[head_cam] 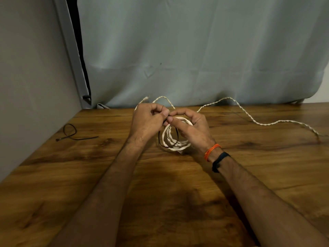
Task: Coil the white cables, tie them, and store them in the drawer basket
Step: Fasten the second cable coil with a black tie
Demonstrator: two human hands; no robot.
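2 hands meet over a wooden table [267, 175], and the grip sits where their fingertips come together. The left hand [147, 120] has its fingers curled and its thumb and forefinger pinching the upper end of a dark cable tie [175, 139]. The right hand [190, 127] pinches the same tie from the opposite side, thumb and forefinger pressed together, its other fingers curled over the top of the coiled white cable [176, 143].

Just below the grip hangs that 1 coil, several turns of twisted white cord, with the dark tie looped around its turns; its lower edge is close to the table, though contact cannot be judged. Away from the grip to the right, 1 loose white cable [256, 122] snakes across the table toward the right edge of view. Behind the grip, 1 more stretch of white cord arcs up above the knuckles; whether it belongs to the coil or the loose cable cannot be told.

Well to the left of the grip lies 1 spare cable tie [71, 132], looped, near the grey wall [32, 86]. A pale curtain [195, 50] closes the table's far edge just behind the grip. The right wrist carries 2 bands: 1 orange thread band [211, 150] and 1 dark band [220, 161].

Toward the person from the grip, bare wood runs between and beside both forearms.
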